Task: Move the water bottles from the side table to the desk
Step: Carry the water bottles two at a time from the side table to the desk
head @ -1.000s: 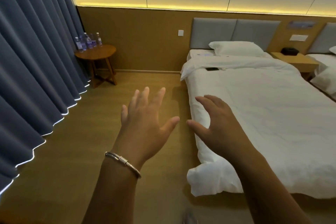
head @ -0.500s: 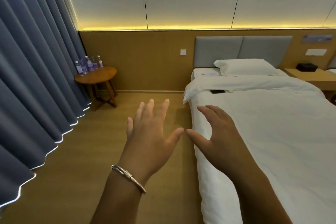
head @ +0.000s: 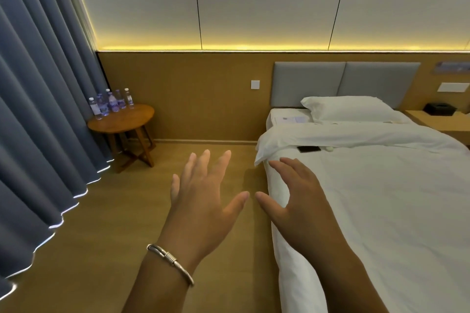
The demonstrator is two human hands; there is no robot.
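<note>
Standing on a warm wooden floor (head: 106, 223), we see our two hands raised in front of us, both empty. Our left hand (head: 203, 201) has its fingers spread and straight, holding nothing, with a silver bracelet (head: 170, 260) round the wrist. Our right hand (head: 300, 201), at about 3 o'clock from the left, hangs with relaxed, slightly bent fingers over the edge of the bed (head: 368, 211), and also holds nothing; the two thumbs nearly meet.

At about 10 o'clock from our hands, well apart from them, stands the round wooden side table (head: 124, 119) on crossed legs, close to the blue-grey curtains (head: 38, 109) that fill the 9 o'clock side of the view. The water bottles (head: 111, 103) stand upright in a tight cluster at the table's far left edge, against the curtain; how many there are we cannot tell for sure.

At 12 o'clock runs a wood-panelled wall (head: 198, 94) topped by a yellow light strip (head: 229, 47) and pale upper panels. A small white wall switch (head: 255, 84) sits beside the grey padded headboard (head: 343, 81). On the white bedding lie a pillow (head: 348, 109), a dark phone (head: 309, 149) and some paper (head: 291, 119). At 2 o'clock a nightstand (head: 437, 122) carries a black box (head: 440, 109).
</note>
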